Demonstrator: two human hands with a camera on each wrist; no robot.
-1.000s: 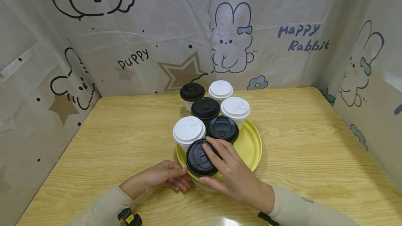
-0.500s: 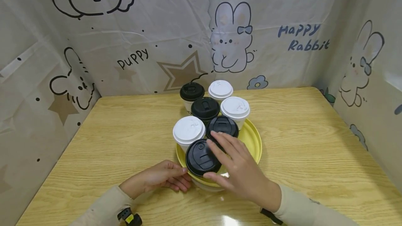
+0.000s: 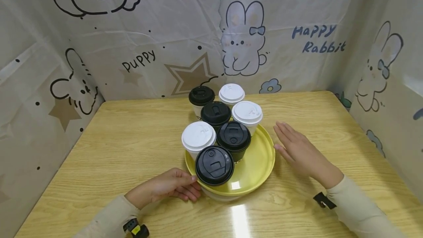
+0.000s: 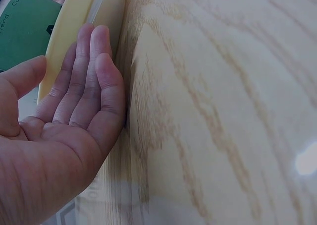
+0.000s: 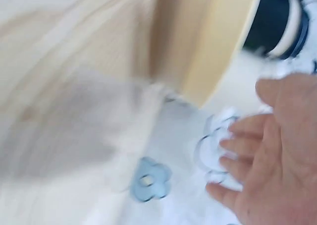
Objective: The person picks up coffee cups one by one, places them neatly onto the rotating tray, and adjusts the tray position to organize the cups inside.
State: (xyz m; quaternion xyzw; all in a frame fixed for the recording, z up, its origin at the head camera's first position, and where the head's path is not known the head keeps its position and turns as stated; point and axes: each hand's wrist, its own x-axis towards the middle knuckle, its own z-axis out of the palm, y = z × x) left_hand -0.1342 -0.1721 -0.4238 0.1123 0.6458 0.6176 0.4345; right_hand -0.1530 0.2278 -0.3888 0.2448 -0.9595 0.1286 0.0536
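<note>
A round yellow tray (image 3: 259, 173) carries several lidded paper coffee cups. At its front is a cup with a black lid (image 3: 214, 165); its green side (image 4: 27, 27) shows in the left wrist view. Behind it are another black-lidded cup (image 3: 234, 137) and a white-lidded cup (image 3: 198, 137). My left hand (image 3: 172, 184) holds the tray's front-left rim, thumb at the top edge and fingers along the outer side. My right hand (image 3: 300, 153) is off the tray's right side, fingers extended, holding nothing.
Farther back stand a black-lidded cup (image 3: 216, 114), a white-lidded cup (image 3: 248, 112), and a black (image 3: 201, 95) and a white (image 3: 232, 93) lid near the back wall. A pale base (image 3: 221, 196) shows under the tray. Printed cloth walls (image 3: 185, 17) enclose the wooden table (image 3: 132, 139).
My right hand has left the front black-lidded cup and moved right, past the tray's edge. The left hand stays at the rim, and the cups keep their places.
</note>
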